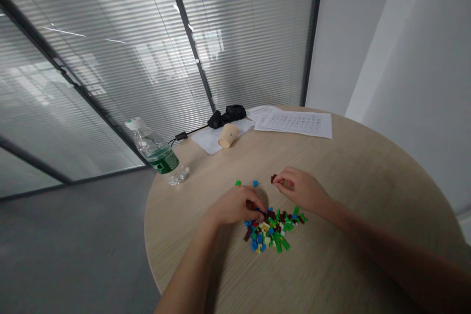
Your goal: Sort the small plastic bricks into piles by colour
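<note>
A heap of small toy bricks (270, 230) in green, blue, brown, red, yellow and white lies on the round wooden table (342, 265). At its upper left edge is my left hand (237, 203), thumb and fingers curled in a pinch among the pieces. What lies between those fingertips is hidden. Just above and beyond the heap, my right hand (303, 189) pinches a small dark brown brick (273, 178) between thumb and fingers. A loose green brick (238, 183) and a blue brick (255, 183) sit apart, past the left hand.
A water bottle (164, 159) with a green label stands at the table's left. Towards the back are a beige paper cup (228, 135), a black bundled item (234, 113) with a cable, and printed sheets (294, 122). Glass panels with blinds (250, 34) rise behind.
</note>
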`<control>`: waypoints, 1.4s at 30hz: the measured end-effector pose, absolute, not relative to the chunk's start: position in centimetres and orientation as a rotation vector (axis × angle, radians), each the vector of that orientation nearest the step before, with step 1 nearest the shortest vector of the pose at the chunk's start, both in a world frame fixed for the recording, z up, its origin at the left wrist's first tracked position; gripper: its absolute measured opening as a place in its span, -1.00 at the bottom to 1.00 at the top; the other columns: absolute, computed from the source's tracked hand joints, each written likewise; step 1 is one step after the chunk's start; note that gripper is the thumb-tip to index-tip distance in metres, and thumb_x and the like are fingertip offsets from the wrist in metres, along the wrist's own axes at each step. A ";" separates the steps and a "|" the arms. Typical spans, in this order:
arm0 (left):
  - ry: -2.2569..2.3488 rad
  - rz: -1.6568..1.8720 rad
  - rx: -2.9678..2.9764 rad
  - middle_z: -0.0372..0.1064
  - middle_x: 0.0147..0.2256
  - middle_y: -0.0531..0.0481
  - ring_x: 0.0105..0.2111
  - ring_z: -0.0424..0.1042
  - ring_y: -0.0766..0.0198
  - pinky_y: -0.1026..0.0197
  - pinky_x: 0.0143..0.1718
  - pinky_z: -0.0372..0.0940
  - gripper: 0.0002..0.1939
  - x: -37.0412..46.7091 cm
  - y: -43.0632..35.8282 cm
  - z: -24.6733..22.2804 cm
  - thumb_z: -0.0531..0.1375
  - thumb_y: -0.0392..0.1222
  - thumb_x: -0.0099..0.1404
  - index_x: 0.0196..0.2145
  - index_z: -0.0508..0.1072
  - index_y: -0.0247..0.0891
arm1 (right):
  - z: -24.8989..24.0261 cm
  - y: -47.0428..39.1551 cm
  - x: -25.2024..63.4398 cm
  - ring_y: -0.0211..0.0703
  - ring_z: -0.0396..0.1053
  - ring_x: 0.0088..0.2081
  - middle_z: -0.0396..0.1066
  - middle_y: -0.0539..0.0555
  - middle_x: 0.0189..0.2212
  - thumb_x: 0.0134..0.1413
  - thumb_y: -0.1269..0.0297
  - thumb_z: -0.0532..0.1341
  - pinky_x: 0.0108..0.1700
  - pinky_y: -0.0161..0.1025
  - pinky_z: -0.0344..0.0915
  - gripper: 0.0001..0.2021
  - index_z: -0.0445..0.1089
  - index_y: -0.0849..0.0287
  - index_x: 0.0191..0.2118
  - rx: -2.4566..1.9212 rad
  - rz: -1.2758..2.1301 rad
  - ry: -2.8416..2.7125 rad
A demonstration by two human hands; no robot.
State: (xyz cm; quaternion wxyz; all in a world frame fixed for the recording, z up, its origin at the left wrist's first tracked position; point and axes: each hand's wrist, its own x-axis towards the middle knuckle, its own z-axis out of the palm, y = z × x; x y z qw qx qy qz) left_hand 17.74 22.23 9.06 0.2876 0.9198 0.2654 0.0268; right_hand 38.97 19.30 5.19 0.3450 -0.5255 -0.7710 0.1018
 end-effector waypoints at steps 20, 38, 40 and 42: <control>0.935 0.542 2.052 0.13 -0.58 0.13 -0.56 0.11 0.45 0.38 -0.53 0.03 -0.83 19.3 21.8 8.7 0.19 -0.18 0.08 -0.42 0.48 -0.36 | 6.5 17.8 37.7 -0.32 0.27 -0.46 0.34 -0.01 -0.43 0.00 0.33 0.21 -0.39 -0.38 0.21 -0.92 0.28 0.16 -0.37 -1.102 0.422 -2.083; 1.101 0.562 2.409 0.36 -0.40 -0.01 -0.42 0.27 0.33 0.30 -0.35 0.14 -0.73 19.6 22.0 8.6 0.06 -0.12 0.25 -0.24 0.48 -0.27 | 5.0 19.9 39.3 -0.26 0.32 -0.40 0.38 0.05 -0.37 0.06 0.34 0.15 -0.36 -0.33 0.29 -0.92 0.39 0.16 -0.32 -1.252 0.228 -1.850; 1.119 0.489 2.516 0.36 -0.39 -0.03 -0.39 0.28 0.31 0.29 -0.33 0.14 -0.76 19.3 22.2 8.6 0.05 -0.14 0.25 -0.27 0.48 -0.26 | 4.5 20.5 39.7 -0.25 0.33 -0.40 0.39 0.05 -0.35 0.05 0.33 0.16 -0.35 -0.31 0.29 -0.91 0.40 0.16 -0.32 -1.331 0.222 -1.838; 1.123 0.451 2.577 0.36 -0.38 -0.04 -0.38 0.29 0.30 0.29 -0.32 0.14 -0.76 19.0 22.4 8.5 0.04 -0.16 0.26 -0.28 0.48 -0.26 | 4.0 21.1 39.9 -0.23 0.34 -0.38 0.40 0.06 -0.34 0.05 0.31 0.16 -0.32 -0.29 0.29 -0.90 0.41 0.16 -0.33 -1.386 0.208 -1.848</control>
